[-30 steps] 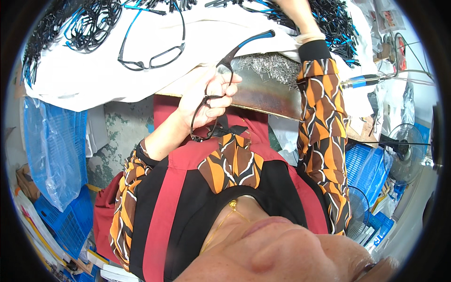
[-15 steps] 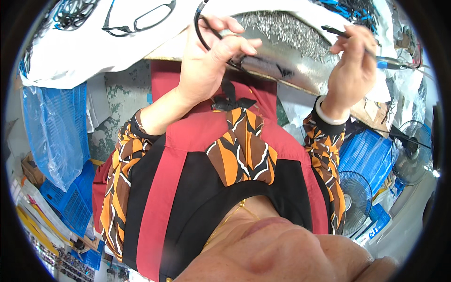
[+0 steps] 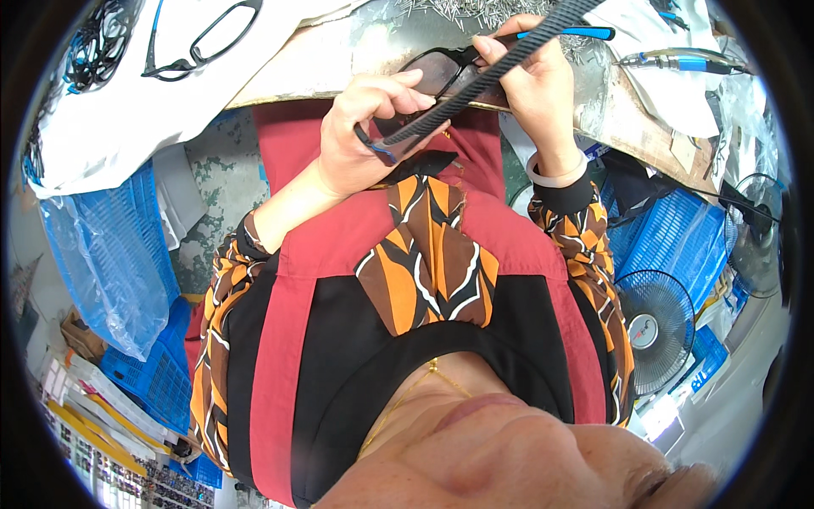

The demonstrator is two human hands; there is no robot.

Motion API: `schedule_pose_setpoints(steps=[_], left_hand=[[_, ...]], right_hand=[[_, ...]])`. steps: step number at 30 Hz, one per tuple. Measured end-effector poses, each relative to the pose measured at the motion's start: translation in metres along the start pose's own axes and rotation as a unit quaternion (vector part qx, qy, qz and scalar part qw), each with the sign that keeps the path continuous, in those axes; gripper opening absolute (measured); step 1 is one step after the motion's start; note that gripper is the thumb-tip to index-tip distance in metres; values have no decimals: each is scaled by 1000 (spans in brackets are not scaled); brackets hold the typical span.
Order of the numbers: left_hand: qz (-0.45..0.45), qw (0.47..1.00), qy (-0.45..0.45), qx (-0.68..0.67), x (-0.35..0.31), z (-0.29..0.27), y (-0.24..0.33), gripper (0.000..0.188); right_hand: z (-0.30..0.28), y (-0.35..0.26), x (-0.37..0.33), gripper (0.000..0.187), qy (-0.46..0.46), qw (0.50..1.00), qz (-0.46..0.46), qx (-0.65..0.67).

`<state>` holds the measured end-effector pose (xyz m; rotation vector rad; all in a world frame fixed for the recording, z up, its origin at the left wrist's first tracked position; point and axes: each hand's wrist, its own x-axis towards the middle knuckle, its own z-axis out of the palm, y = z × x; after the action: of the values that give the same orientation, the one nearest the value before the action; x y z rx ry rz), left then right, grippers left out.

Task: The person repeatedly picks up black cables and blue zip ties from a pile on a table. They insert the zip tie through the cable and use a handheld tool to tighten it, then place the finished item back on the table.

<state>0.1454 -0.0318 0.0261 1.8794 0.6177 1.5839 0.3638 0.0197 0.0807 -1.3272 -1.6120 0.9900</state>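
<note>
My left hand [image 3: 360, 127] has its fingers closed on the near side of a black spectacle frame [image 3: 432, 72], with a dark lens-shaped opening. At the far side, my right hand [image 3: 538, 85] pinches a black temple arm with a blue tip [image 3: 585, 32], thumb and finger close to the hinge. A dark ribbed bar [image 3: 500, 72] runs from beside my left hand past the upper edge, crossing in front of the right fingers. It looks like the frame's other temple arm, but its join is hard to make out.
More black spectacles [image 3: 199, 55] lie on white cloth at the far left, near a heap of dark frame parts [image 3: 97, 42]. Small metal pins [image 3: 458, 10] are piled at the back. A blue-banded pen-like tool [image 3: 691, 64] lies right. A fan [image 3: 653, 331] and blue crates [image 3: 670, 237] stand beyond.
My right hand has come left, bringing its temple arm to the frame in my left hand. The frame has turned and sits lower. The view has shifted slightly.
</note>
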Motion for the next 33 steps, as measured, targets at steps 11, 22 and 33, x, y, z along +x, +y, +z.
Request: schedule_pose_setpoints(steps=[11,22,33], left_hand=[[44,998,32,-22,5,-5,-3,46],[8,997,72,-37,12,-5,-2,49],[-3,998,26,-58,13,-9,-4,50]], right_hand=[[-38,-21,50,14,-11,990,96,108],[-30,-79,203,24,122,805,-357,-457],[61,-60,314,21,-13,850,-266,-455]])
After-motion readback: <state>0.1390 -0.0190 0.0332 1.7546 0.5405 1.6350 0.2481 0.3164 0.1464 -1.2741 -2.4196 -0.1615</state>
